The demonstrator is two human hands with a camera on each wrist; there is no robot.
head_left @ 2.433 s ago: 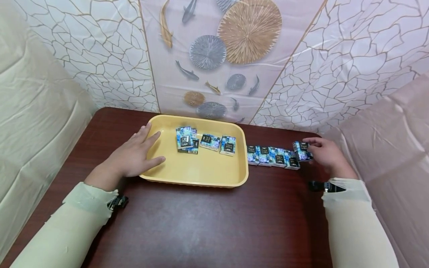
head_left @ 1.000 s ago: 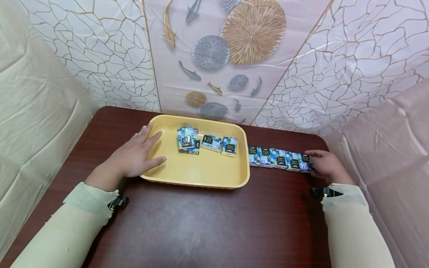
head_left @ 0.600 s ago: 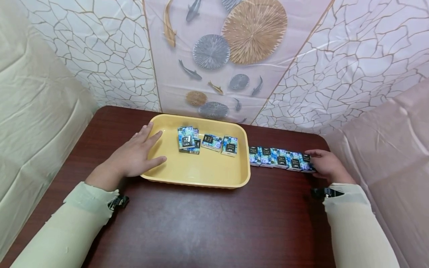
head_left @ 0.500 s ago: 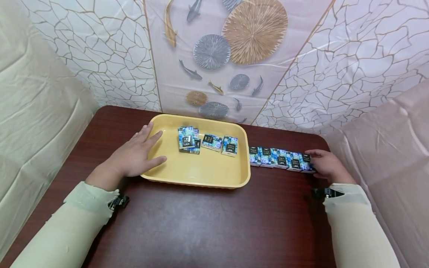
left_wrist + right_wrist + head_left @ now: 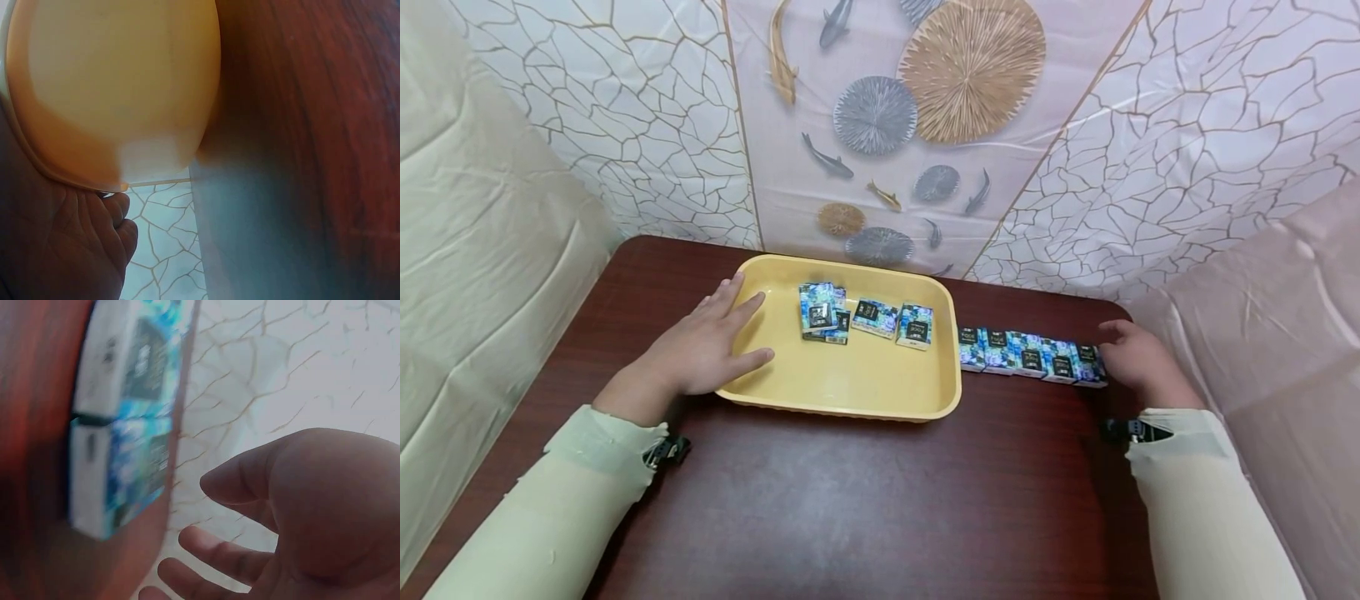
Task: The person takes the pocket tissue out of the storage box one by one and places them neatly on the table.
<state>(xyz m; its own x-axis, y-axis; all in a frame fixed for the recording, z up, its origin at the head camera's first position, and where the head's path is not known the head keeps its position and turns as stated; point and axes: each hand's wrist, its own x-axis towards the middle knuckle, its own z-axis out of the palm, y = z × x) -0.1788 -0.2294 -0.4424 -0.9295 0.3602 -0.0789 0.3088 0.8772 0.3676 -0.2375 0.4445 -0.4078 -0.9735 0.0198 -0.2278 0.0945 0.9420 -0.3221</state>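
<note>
My left hand (image 5: 696, 346) rests with spread fingers over the left rim of a yellow tray (image 5: 842, 387). In the left wrist view the palm lies against the outside of that tray (image 5: 119, 81). Several small blue floral boxes with black labels stand in a row right of the tray. My right hand (image 5: 1138, 358) is just beyond the row's end box (image 5: 1088, 365), its fingers apart and nothing between them. The right wrist view shows this end box (image 5: 128, 475) flat on the table, a gap between it and the fingers.
Inside the tray, a box (image 5: 817, 307) lies on top of others at the left; one box (image 5: 875, 317) lies sideways and another (image 5: 914, 326) sits near the right wall. The dark wood table (image 5: 865, 500) ends at a patterned backdrop (image 5: 662, 125), with cloth walls on both sides.
My right hand set a box at the right end of the row, held it there, then let go and drew slightly right and up. The left hand has stayed on the tray.
</note>
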